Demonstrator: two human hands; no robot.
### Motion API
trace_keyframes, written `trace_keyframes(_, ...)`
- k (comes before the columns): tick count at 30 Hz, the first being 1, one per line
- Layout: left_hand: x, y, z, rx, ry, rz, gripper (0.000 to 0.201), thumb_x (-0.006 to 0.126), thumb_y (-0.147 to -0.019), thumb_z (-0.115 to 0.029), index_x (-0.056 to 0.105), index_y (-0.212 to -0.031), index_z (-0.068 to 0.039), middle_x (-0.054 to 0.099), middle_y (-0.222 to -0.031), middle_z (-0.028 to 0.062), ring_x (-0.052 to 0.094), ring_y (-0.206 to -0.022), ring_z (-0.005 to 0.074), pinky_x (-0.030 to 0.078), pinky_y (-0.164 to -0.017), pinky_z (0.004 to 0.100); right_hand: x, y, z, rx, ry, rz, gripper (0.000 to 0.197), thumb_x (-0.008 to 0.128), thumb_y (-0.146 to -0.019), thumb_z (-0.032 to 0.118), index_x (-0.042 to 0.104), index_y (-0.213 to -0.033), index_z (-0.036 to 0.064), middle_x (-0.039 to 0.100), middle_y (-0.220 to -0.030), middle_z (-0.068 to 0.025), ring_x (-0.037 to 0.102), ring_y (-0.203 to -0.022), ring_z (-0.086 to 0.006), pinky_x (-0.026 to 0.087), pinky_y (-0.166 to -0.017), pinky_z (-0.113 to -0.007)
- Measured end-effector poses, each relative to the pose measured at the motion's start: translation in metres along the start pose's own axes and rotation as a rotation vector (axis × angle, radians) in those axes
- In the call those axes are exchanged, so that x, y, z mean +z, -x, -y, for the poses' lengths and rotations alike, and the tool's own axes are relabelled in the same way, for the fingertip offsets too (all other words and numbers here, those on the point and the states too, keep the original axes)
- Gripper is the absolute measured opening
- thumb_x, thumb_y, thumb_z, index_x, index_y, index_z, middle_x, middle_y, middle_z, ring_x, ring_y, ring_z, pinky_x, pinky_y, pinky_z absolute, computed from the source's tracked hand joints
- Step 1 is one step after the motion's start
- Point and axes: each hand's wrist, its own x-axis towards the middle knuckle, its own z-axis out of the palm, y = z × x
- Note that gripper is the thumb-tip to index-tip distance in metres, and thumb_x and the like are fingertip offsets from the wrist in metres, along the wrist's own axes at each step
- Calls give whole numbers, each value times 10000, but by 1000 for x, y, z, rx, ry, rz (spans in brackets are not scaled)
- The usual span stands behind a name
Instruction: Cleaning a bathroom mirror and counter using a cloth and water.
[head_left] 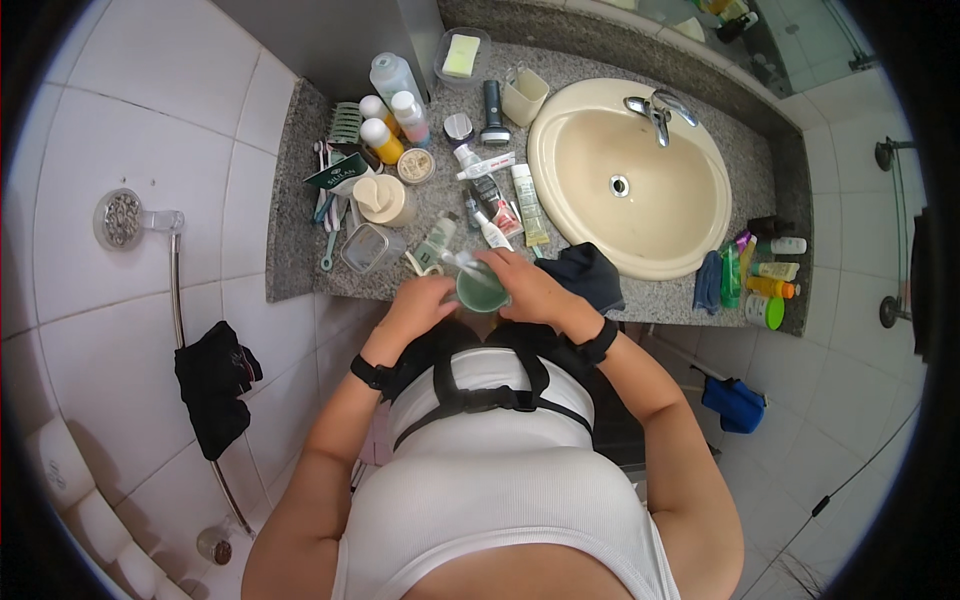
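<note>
Close to my body, at the counter's front edge, a green cup [482,292] sits between my two hands, its mouth facing up. My right hand [532,288] is closed round the cup's right side. On the cup's left, my left hand [421,303] has its fingers bent against the rim, and whether they grip it is unclear. A pale, slim object [464,263] lies over the cup's far rim by my right fingers, too blurred to name. Just beyond are a pale green tube [437,238] and a white tube [492,232]. A dark cloth [580,277] lies right of my right hand.
A beige sink [570,215] with a chrome faucet [655,115] is set into the granite counter [668,290]. Bottles, jars and tubes crowd the left side, including a clear square container [373,248]. More bottles stand at the right, near a green-lidded jar [764,311].
</note>
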Motion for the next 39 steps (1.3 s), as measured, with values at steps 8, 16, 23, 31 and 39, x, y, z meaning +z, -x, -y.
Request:
trace_keyframes(8, 3, 10, 12, 11, -11, -112, 207, 735, -837, -154, 683, -1001, -40, 693, -915, 198, 661, -868, 417, 529, -746, 511, -18, -37, -53, 283, 124, -307, 391, 686, -796, 58, 622, -1182, 61, 670, -1113, -209, 663, -1011, -378, 547, -846, -448)
trace_keyframes(16, 1, 11, 19, 2, 50, -124, 243, 754, -825, -190, 682, -982, -19, 691, -884, 203, 658, -850, 427, 530, -742, 509, 18, -70, -86, 443, 375, -357, 349, 743, -792, 163, 623, -1095, 39, 689, -984, -210, 667, -909, -412, 535, -797, -479)
trace_keyframes(23, -2, 11, 22, 14, 53, -106, 267, 747, -835, -206, 672, -1012, -21, 687, -910, 208, 653, -862, 434, 533, -757, 506, 6, -63, -89, 481, 249, -277, 256, 710, -867, 244, 687, -973, 12, 698, -852, -220, 680, -824, -414, 539, -747, -484)
trace_keyframes(31, 9, 6, 33, 75, 50, -87, 244, 702, -860, -190, 654, -1045, -38, 689, -921, 211, 652, -870, 438, 526, -767, 522, -33, -3, -67, 438, -22, -612, 232, 674, -948, 151, 712, -1065, -46, 728, -861, -225, 738, -784, -315, 559, -714, -360)
trace_keyframes(39, 8, 0, 34, 38, 34, -64, 210, 660, -911, -174, 625, -1027, -2, 683, -935, 237, 648, -893, 447, 518, -771, 531, -90, 79, 40, 361, 2, -501, 208, 679, -930, 71, 705, -1116, -20, 728, -873, -192, 709, -731, -265, 546, -694, -315)
